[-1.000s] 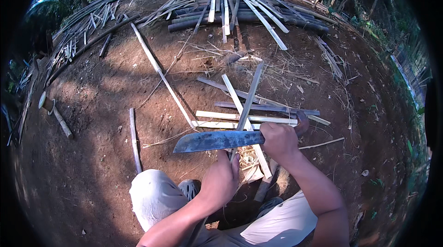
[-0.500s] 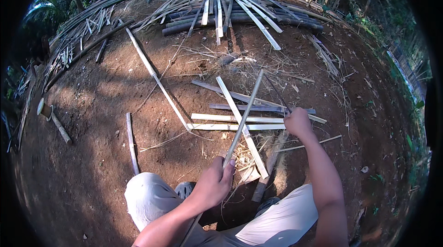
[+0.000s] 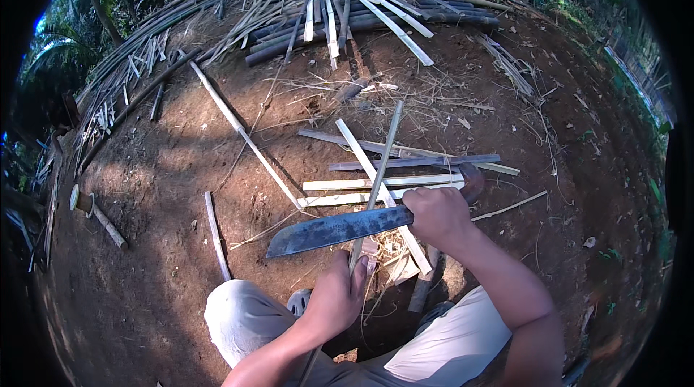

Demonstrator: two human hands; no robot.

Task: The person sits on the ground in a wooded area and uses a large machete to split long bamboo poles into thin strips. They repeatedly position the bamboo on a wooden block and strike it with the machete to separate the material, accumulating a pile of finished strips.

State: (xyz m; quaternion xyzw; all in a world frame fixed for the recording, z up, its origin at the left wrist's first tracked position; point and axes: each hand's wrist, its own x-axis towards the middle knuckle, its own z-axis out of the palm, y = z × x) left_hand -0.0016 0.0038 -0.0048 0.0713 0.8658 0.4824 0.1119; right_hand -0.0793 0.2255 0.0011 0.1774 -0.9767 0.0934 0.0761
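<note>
My left hand (image 3: 335, 294) is closed around a long, narrow bamboo strip (image 3: 390, 137) that slants up and away from my lap. In my right hand (image 3: 439, 218) is a machete (image 3: 329, 232), gripped by its curved handle. Its broad, dark blade points left and crosses over the strip just above my left hand; whether it touches the strip I cannot tell. Beyond the blade, a pale split bamboo piece (image 3: 359, 158) lies aslant over several crosswise bamboo slats (image 3: 340, 185). Shavings (image 3: 390, 244) and a short log (image 3: 421, 288) lie between my feet.
A large heap of bamboo poles and split strips (image 3: 361, 7) spreads across the far ground. A long stick (image 3: 235, 121) lies left of centre, a shorter one (image 3: 215, 231) near my left knee (image 3: 235, 311). A round pale-ended object (image 3: 76, 197) sits far left beside a stick.
The machete has swung from pointing away from me to lying leftward across the bamboo strip. My right hand has moved left and nearer. My left hand keeps its hold on the strip.
</note>
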